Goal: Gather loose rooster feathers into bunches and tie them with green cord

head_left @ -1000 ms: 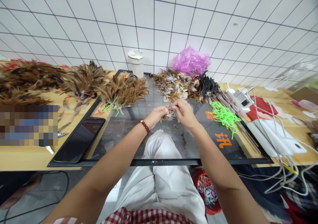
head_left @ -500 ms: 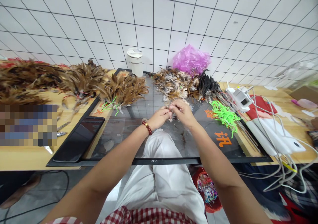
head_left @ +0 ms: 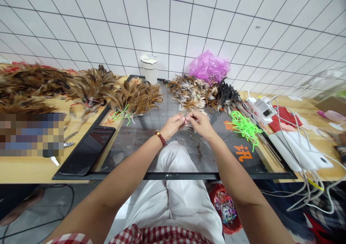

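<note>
My left hand (head_left: 172, 125) and my right hand (head_left: 199, 123) meet above the glass work panel (head_left: 151, 143), fingertips pinched together on a small bunch of feathers (head_left: 186, 119) held between them. A red bead bracelet (head_left: 160, 138) is on my left wrist. Just beyond my hands lies a heap of mixed brown and white feathers (head_left: 190, 91). Black feathers (head_left: 225, 93) lie to its right. A brown feather bundle (head_left: 135, 98) with green ties lies to the left.
Bright green ties (head_left: 244, 125) and thin rods lie right of my hands. A white cup (head_left: 149, 67) and pink plastic bag (head_left: 208, 66) stand by the tiled wall. A phone (head_left: 85, 155), scissors (head_left: 63, 143), white devices with cables (head_left: 294, 143) and a red bin (head_left: 225, 208) below.
My hands rose slightly and came closer together at the fingertips, still working the small bunch of feathers. Nothing else on the table moved.
</note>
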{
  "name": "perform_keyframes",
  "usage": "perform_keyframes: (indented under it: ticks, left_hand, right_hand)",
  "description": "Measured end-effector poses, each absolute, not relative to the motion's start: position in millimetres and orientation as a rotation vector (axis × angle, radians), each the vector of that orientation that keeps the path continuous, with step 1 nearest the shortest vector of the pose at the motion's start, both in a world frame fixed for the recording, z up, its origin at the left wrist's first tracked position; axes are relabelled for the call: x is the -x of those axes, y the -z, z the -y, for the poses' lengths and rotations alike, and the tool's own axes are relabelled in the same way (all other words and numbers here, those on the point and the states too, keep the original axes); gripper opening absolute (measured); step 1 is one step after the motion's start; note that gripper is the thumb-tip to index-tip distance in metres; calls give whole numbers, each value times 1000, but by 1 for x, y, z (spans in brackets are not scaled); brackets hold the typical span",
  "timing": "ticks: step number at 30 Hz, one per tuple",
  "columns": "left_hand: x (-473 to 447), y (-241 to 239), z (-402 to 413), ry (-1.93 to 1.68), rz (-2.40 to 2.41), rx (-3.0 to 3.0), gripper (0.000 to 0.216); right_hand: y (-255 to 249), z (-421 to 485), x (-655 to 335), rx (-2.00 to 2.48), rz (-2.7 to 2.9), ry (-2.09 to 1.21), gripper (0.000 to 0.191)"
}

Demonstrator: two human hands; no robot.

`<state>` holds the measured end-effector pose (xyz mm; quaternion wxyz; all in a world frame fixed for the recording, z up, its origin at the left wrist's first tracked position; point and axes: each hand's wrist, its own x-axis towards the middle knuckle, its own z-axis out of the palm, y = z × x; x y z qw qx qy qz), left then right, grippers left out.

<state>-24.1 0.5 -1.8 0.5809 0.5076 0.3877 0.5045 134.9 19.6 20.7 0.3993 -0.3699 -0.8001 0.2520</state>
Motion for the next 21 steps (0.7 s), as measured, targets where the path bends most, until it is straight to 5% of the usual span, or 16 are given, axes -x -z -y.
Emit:
perform_keyframes:
  ticks: [13,21]
  left_hand:
    - [27,-7,1,-1228,-838,-866,20]
    - [32,-5,-1,-1246,-797,-852,23]
  right_hand:
    - [-20,-17,-134,884,1873,-855,23]
    - [-16,-14,-128,980,1817,-711,17]
